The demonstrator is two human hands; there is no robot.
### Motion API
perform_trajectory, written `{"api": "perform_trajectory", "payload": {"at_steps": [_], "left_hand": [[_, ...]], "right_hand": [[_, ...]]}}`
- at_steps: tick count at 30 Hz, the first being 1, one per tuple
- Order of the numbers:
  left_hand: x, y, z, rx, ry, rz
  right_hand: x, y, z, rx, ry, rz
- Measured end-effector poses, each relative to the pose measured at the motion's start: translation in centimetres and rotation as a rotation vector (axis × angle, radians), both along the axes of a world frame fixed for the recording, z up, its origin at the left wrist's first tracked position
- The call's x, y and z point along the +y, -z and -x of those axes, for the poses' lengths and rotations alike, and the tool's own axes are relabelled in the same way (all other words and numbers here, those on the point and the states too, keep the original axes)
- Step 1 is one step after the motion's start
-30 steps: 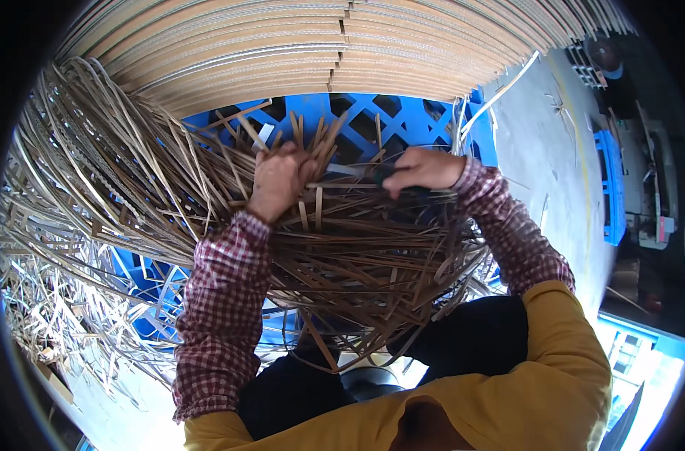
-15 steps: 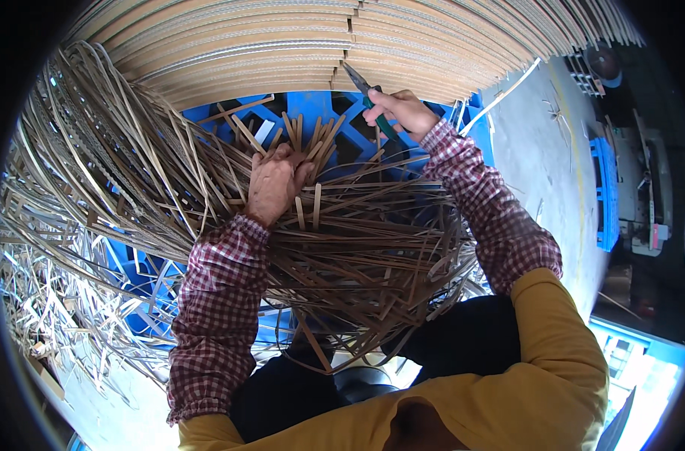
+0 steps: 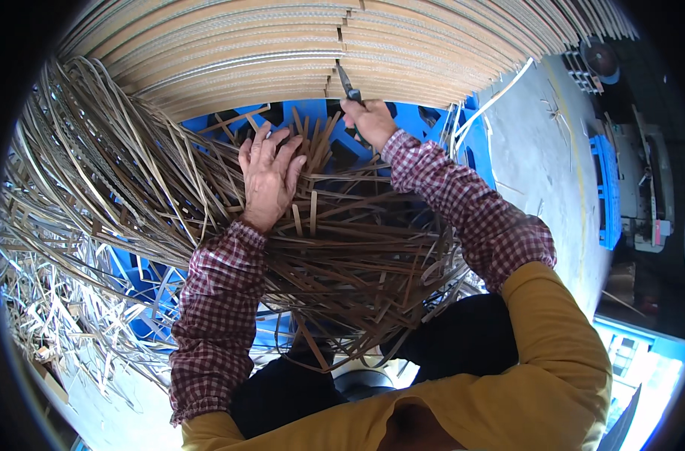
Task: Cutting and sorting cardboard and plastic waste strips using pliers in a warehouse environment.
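Observation:
My right hand (image 3: 369, 122) is closed around a pair of pliers (image 3: 346, 80) with a narrow, pointed dark nose. Its tip is at the notch line in the front of the cardboard stack (image 3: 267, 71), though I cannot tell whether it touches. To the left, my left hand (image 3: 269, 177) has its fingers spread, back of the hand up, with nothing gripped. It hovers over or rests on short brown cardboard strips (image 3: 318, 139). Nearer to me lies a tangled heap of long, thin strips (image 3: 350, 263).
A thick sheaf of long strips (image 3: 124, 165) curves down the left side. Pale scraps (image 3: 64, 301) litter the floor at lower left. Under the stack is a blue plastic pallet (image 3: 414, 124); another blue pallet (image 3: 604, 192) stands far right. Strips jut out near the stack's right corner.
My right hand has moved left with the pliers, which now point more steeply toward the stack. The fingers of my left hand, curled over the short strips before, have spread out.

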State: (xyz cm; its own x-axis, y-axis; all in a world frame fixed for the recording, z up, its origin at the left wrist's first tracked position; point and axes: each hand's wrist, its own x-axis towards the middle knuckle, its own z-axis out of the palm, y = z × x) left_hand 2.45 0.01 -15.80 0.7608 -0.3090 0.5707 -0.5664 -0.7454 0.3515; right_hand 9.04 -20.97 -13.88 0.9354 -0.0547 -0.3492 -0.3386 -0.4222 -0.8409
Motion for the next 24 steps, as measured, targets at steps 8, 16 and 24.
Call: {"api": "perform_trajectory", "payload": {"at_steps": [8, 16, 24], "left_hand": [[0.0, 1.2, 0.0, 0.141, 0.044, 0.035], [-0.1, -1.3, -0.1, 0.069, 0.114, 0.148], [-0.8, -0.7, -1.4, 0.028, 0.092, 0.195]], "right_hand": [[-0.6, -1.5, -0.5, 0.081, -0.036, -0.006], [0.9, -0.8, 0.7, -0.268, -0.177, 0.210], [4.7, 1.6, 1.0, -0.316, -0.024, 0.501]]}}
